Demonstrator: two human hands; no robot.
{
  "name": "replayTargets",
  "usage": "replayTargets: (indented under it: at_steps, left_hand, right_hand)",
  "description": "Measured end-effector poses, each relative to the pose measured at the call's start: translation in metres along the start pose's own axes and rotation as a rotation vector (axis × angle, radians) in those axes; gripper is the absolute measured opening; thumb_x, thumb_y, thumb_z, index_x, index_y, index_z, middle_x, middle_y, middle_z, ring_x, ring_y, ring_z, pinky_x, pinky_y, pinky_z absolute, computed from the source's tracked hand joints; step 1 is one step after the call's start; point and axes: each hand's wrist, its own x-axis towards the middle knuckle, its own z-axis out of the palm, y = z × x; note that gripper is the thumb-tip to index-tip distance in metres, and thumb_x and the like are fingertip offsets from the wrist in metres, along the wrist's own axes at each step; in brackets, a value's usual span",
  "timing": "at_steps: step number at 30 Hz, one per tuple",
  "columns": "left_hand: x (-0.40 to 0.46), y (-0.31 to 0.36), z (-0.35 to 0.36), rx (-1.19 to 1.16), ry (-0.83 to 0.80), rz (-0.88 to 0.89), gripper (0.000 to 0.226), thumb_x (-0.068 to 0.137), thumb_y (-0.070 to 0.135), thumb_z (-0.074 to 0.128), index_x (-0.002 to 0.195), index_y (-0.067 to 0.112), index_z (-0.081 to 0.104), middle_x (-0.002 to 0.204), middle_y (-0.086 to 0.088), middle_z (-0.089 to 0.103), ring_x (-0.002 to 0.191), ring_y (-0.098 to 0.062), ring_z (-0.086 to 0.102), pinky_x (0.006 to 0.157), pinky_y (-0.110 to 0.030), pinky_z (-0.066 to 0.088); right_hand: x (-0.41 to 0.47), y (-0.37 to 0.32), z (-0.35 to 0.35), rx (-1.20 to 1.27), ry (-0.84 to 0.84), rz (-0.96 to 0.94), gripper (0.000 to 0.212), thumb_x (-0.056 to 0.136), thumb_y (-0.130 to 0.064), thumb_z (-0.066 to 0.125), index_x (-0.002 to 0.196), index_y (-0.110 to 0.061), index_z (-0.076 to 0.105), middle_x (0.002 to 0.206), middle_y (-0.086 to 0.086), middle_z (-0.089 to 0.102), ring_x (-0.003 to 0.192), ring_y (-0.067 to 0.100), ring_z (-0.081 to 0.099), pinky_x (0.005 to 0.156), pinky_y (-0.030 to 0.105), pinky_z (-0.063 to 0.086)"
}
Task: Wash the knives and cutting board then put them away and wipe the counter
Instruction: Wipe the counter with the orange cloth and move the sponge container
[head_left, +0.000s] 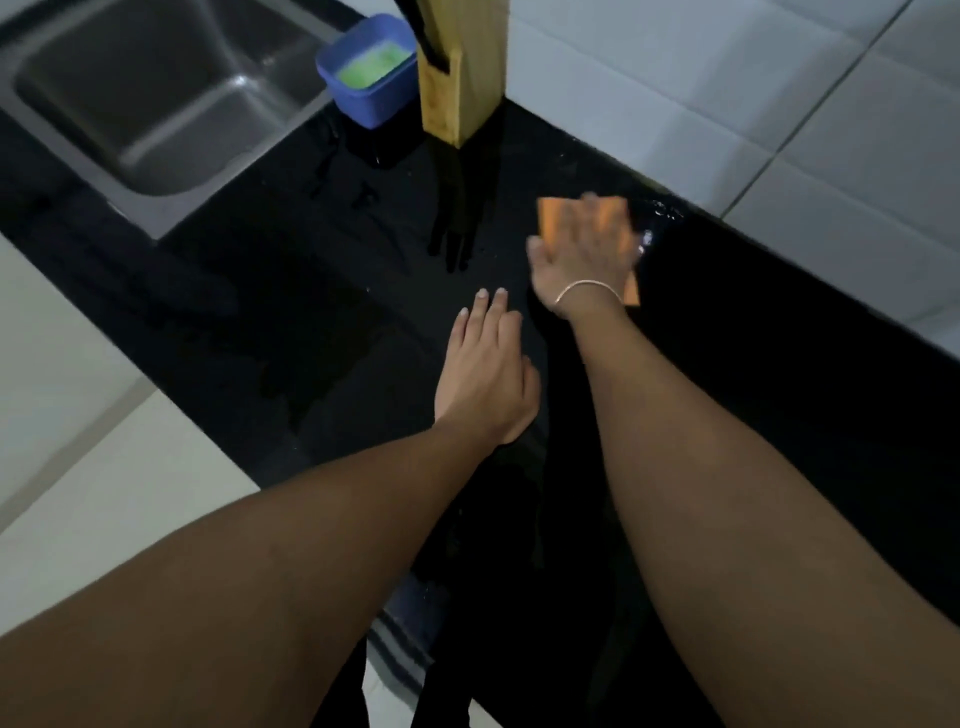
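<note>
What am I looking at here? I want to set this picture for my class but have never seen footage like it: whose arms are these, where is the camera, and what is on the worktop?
There is no machine: the camera sits on a person's head and looks down at their own two bare arms. The right hand presses flat on an orange cloth, wiping the black counter, which glistens wet beside the cloth. The left hand rests open on the counter and holds nothing. Behind stand a wooden knife block with a dark handle in it, a blue tub holding something green, and a steel sink on the left.
</note>
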Motion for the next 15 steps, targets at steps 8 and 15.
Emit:
replayTargets:
  at_steps: [8, 15]
  left_hand:
    - [-0.002, 0.008, -0.008, -0.139, 0.022, -0.022, 0.043, 0.091, 0.017, 0.043, 0.133, 0.007, 0.046, 0.157, -0.015, 0.037, 0.155, -0.029, 0.017, 0.127, -0.044, 0.012]
    - [0.000, 0.008, -0.008, -0.075, 0.012, -0.001, 0.053, 0.092, 0.019, 0.043, 0.143, 0.006, 0.041, 0.158, -0.014, 0.036, 0.155, -0.029, 0.017, 0.127, -0.045, 0.014]
  right_hand:
    - [-0.043, 0.072, -0.006, -0.134, -0.084, -0.295, 0.068, 0.100, -0.064, 0.017, 0.160, -0.035, 0.004, 0.169, -0.009, -0.004, 0.155, 0.027, -0.009, 0.124, 0.053, -0.005]
    - [-0.053, 0.144, -0.018, 0.010, -0.030, 0.085, 0.068, 0.100, -0.061, 0.024, 0.160, -0.034, 0.006, 0.169, -0.007, -0.003, 0.155, 0.029, -0.008, 0.123, 0.056, -0.004]
